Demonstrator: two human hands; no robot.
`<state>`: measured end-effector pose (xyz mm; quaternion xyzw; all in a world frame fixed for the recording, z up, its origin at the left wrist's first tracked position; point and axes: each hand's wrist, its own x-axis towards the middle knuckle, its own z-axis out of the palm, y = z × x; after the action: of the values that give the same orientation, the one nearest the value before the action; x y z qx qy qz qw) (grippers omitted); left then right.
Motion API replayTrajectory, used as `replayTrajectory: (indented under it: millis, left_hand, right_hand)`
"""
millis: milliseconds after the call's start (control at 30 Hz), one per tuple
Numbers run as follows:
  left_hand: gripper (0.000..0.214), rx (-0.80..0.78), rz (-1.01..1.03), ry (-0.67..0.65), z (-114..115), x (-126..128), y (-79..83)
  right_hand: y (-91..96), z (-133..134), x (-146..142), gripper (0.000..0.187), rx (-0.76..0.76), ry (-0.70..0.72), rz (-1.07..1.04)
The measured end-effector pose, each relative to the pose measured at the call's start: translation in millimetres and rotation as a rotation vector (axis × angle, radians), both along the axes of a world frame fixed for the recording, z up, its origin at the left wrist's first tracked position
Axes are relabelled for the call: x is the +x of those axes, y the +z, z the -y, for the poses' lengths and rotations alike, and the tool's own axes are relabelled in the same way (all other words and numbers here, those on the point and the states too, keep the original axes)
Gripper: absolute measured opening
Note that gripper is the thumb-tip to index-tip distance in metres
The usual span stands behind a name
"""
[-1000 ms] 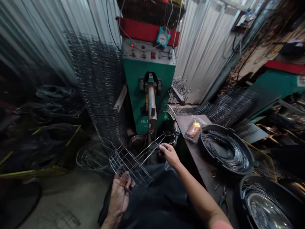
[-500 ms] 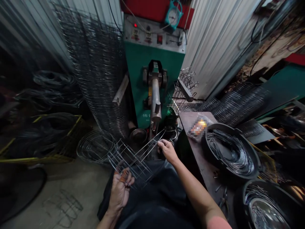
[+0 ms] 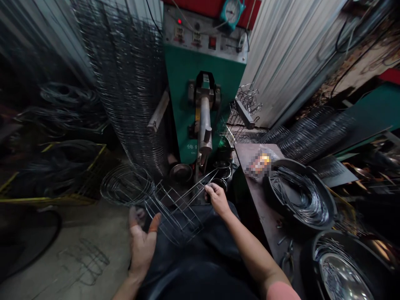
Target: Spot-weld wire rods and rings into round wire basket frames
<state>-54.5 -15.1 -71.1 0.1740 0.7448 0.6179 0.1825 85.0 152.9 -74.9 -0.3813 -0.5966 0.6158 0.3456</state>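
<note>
I've got R hand [image 3: 217, 200] gripping wire rack [image 3: 175, 212] near its far end, fingers closed on the rods. L hand [image 3: 141, 246] is open, fingers spread, just beside rack's near end, not holding. Rack's long axis runs diag, rods pointing up-right, just in front of green welding machine [image 3: 200, 104].

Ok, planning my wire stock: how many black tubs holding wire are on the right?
2: one tub on the bench, coiled wire inside; another tub nearer, cut off at the view's lower right. More may be hidden.
</note>
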Motion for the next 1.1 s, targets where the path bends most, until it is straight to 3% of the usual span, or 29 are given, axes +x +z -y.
replayTrajectory:
  millis: [67,133,267,533,1100]
  left_hand:
    - [0.069,-0.106,-0.450,-0.092,-10,-4,18.4]
    - [0.062,-0.186,-0.788,-0.304,-27,-2,33.7]
    - [0.048,-0.290,-1.114,-0.593,-64,9,43.1]
    - [0.030,-0.245,-1.191,-0.634,-92,9,34.7]
    - [0.022,-0.306,-1.231,-0.717,-140,-10,51.7]
  right_hand:
    - [2.2,3,-1,0.031,-0.003,0.004,0.002]
    - [5.1,6,-3,0.030,-0.012,0.007,0.004]
    - [9.0,10,-4,0.031,-0.036,-0.006,-0.010]
    - [9.4,-3,-2,0.032,-0.022,-0.035,-0.070]
    - [7.0,-46,-27,0.028,-0.132,-0.066,-0.186]
